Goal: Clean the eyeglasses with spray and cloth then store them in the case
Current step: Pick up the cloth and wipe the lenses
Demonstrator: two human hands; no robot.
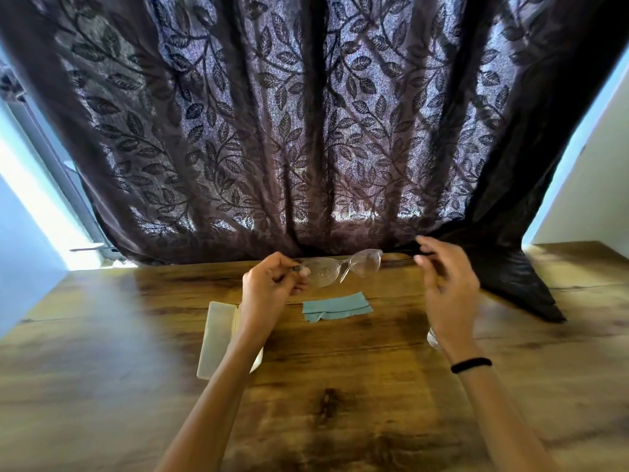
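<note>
Eyeglasses [340, 269] hung above the wooden table [340, 403] in the head view, their lenses speckled. The left hand [269, 287] pinched one hinge, and the right hand [446, 284] appeared to pinch the other temple's tip, though blur softened it. The cloth [337, 306] lay beneath and the open case [218, 338] beside the left forearm. Such light pinches could let the frame twist or drop, and fingertips could smear a lens.

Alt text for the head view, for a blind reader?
The left hand and right hand hold clear-framed eyeglasses by the temples above a wooden table. A teal cloth lies beneath, a pale case partly under the left forearm, a dark leafy curtain behind.
</note>
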